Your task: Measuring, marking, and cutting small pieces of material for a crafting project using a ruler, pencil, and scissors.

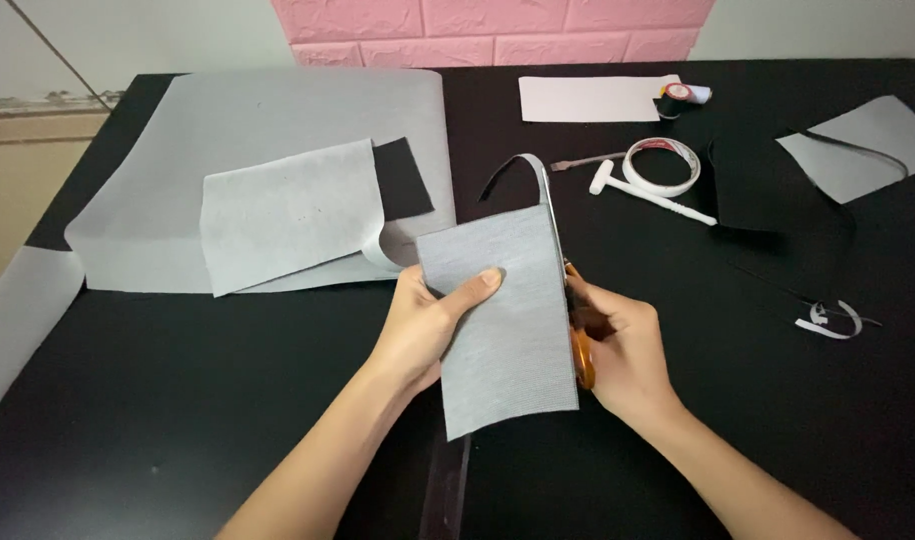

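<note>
My left hand [425, 325] grips a grey rectangular fabric piece [503, 330] by its left edge, thumb lying across its face. My right hand [623, 350] holds orange-handled scissors [581, 345] along the piece's right edge; the blades are mostly hidden behind the fabric. A thin trimmed strip [526, 165] curls up and away from the top right corner of the piece.
On the black table [178, 400] lie a large grey sheet [278, 110], a smaller grey piece [288, 210] over a black piece [408, 180], a tape roll [662, 165], a white seam tool [648, 195], a white card [593, 98], thread spool [683, 95], grey scrap [858, 150], black fabric [753, 190].
</note>
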